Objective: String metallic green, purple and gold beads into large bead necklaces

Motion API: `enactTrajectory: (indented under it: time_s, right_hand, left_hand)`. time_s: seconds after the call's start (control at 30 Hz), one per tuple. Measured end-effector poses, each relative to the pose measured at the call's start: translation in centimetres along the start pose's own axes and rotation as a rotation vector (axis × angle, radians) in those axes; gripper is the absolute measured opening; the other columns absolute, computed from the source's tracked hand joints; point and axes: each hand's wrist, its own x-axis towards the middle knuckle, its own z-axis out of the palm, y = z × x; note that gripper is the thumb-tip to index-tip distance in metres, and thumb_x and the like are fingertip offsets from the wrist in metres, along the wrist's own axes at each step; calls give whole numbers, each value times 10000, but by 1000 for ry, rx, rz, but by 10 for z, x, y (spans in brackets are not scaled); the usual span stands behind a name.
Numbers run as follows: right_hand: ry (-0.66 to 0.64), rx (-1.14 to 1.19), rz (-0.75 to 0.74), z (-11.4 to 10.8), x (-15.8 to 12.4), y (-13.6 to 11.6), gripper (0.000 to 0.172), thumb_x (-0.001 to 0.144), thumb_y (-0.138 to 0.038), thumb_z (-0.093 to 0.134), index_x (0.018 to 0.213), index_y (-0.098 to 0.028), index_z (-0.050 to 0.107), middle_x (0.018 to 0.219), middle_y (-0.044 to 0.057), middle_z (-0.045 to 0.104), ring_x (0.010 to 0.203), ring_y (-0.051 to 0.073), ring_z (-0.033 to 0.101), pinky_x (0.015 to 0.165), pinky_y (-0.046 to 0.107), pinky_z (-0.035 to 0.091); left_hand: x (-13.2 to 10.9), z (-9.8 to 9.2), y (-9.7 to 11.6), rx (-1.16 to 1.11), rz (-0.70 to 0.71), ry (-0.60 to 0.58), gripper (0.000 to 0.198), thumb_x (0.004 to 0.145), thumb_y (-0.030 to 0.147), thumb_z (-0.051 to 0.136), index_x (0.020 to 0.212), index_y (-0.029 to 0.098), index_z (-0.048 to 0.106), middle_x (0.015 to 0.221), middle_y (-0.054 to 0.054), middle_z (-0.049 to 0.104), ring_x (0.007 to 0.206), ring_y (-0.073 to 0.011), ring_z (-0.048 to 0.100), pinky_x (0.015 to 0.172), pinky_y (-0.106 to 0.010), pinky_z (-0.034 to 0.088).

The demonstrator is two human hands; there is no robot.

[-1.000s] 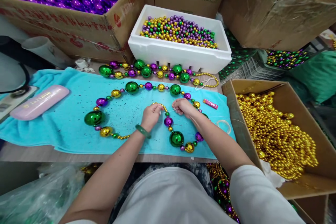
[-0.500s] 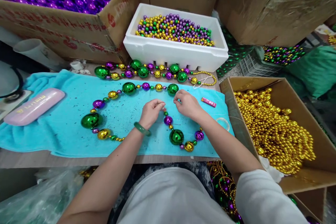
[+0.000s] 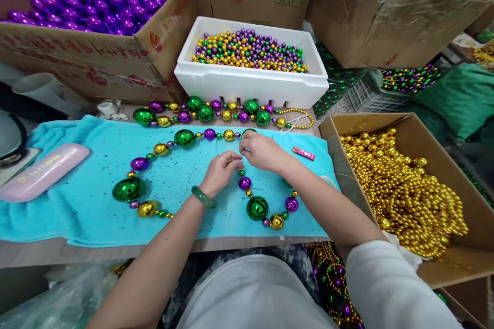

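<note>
"In the head view, where's the beaded strand (image 3: 257, 208)?"

"Looped on the blue towel (image 3: 227, 223), reaching my left hand (image 3: 219, 172), whose fingertips pinch it."

"Your right hand (image 3: 264, 150)?"

"Fingers curled just beside; I can't tell on what. I'd pinch close against the beads, leaving no slack."

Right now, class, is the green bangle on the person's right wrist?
No: the green bangle circles the wrist of the left hand.

On the grey worktop (image 3: 42, 253) there lay a blue towel (image 3: 173, 180); along its far edge lay a doubled bead strand (image 3: 205, 113).
</note>
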Motion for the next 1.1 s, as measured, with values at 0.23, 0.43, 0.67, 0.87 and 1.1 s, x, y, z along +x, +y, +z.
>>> enactTrajectory:
  time_s: [0.23, 0.43, 0.67, 0.87, 1.1]
  right_hand:
    - [13, 133, 45, 12, 13, 4, 205, 824, -166, 525, 936, -183, 696, 1093, 80, 609, 941, 202, 578, 758, 285, 416]
    - [-138, 527, 240, 35, 12, 22, 114, 729, -152, 639, 815, -160, 713, 830, 31, 701, 784, 156, 607, 664, 228, 418]
    - [-44, 576, 271, 56, 5, 17, 78, 737, -199, 626, 712, -157, 687, 689, 5, 652, 648, 115, 539, 571, 216, 355]
    - [-79, 632, 239, 61, 1, 16, 83, 742, -222, 632, 717, -161, 684, 661, -15, 634, 644, 107, 532, 579, 210, 355]
    - [-74, 977, 455, 67, 14, 23, 124, 771, -138, 553, 809, -165, 669, 523, -29, 577, 412, 80, 454, 421, 199, 329]
  left_hand:
    - [3, -1, -3, 48, 28, 47, 145, 693, 318, 634, 727, 178, 652, 656, -20, 681, 613, -145, 602, 529, -225, 416]
    - [0, -3, -4, -45, -109, 106, 284, 648, 404, 685, 785, 155, 681, 659, -53, 695, 590, -151, 594, 449, -210, 365]
    - [0, -8, -6, -7, -80, 158, 233, 624, 355, 711, 755, 165, 736, 660, -40, 683, 623, -145, 565, 502, -221, 392]
    - [0, -11, -8, 74, -5, 150, 175, 624, 300, 714, 752, 186, 749, 738, -35, 722, 676, -160, 591, 641, -261, 452]
    - [-6, -9, -18, 311, 225, 174, 320, 764, 280, 636, 1074, 264, 716, 874, -27, 731, 748, -169, 596, 719, -278, 462]
